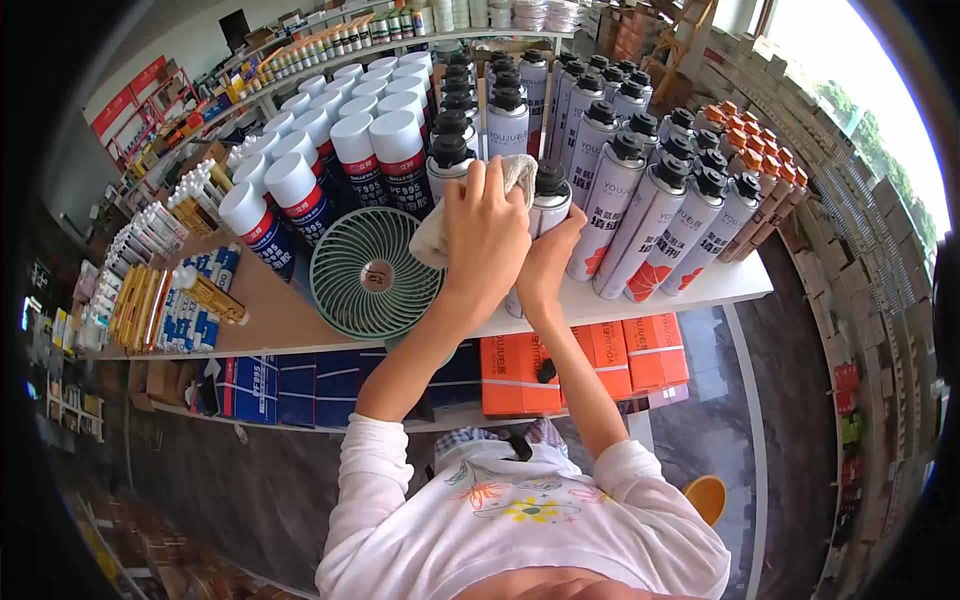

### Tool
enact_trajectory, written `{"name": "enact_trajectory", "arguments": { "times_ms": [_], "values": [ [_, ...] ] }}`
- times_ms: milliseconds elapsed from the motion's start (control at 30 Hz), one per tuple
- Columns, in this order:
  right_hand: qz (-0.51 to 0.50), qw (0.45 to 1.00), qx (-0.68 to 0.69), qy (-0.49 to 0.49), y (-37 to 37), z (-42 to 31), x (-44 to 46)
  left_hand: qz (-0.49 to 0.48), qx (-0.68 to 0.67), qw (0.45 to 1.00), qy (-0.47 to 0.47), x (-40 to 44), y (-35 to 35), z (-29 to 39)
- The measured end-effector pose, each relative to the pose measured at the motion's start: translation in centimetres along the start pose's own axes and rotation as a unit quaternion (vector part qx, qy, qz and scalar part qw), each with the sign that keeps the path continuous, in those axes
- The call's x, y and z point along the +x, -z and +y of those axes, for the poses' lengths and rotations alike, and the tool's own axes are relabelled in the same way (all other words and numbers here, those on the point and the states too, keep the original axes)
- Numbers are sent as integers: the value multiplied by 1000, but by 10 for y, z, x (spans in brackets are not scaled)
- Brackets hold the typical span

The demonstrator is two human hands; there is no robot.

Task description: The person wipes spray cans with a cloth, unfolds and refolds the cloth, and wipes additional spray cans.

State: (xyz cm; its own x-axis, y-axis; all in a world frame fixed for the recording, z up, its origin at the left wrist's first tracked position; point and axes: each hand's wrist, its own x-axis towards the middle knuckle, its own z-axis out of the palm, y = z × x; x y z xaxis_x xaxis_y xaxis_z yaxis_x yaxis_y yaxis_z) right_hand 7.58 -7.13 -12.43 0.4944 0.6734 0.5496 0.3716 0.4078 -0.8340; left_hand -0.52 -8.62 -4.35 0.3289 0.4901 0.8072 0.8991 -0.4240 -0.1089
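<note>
My left hand is closed on a whitish cloth, part of which shows above the fingers. It is held just beside a light grey foam can with a black top. The fingers of my right hand wrap round this can from the right and below. Whether the cloth touches the can is hard to see. Several similar foam cans with black tops stand upright behind and to the right of my hands. A green slatted round basket sits left of my left wrist.
Blue spray cans with white caps stand in rows at left. Sealant tubes lie at the far left. Orange-topped cans fill the right end. Orange boxes and blue boxes sit below the shelf. A yellow bucket stands on the floor.
</note>
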Motion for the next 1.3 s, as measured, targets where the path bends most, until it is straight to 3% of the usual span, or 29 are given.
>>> {"name": "enact_trajectory", "arguments": {
  "times_ms": [267, 500, 600, 933, 1133, 1200, 1300],
  "values": [
    [-19, 999, 0, -30, 0, -1, 2, 27, -68, 997, 9, -14, 7, -1],
    [-28, 999, 22, -33, 1, -2, 6, -27, -129, 989, 74, -3, 11, -16],
    [-50, 998, 39, -27, 3, 0, 9, -5, -152, 983, 100, -4, 18, -23],
    [-99, 993, 69, 16, 9, 3, 18, 22, -165, 985, 47, -5, 1, -22],
    [-125, 988, 91, 14, 12, -6, 20, -12, -194, 975, 105, -10, 21, -33],
    [-135, 985, 105, -24, 13, -8, 19, 17, -183, 978, 95, -2, 27, -32],
    [-127, 988, 80, 22, 11, 3, 19, 90, -187, 978, -6, 21, 31, -23]
  ]
}}
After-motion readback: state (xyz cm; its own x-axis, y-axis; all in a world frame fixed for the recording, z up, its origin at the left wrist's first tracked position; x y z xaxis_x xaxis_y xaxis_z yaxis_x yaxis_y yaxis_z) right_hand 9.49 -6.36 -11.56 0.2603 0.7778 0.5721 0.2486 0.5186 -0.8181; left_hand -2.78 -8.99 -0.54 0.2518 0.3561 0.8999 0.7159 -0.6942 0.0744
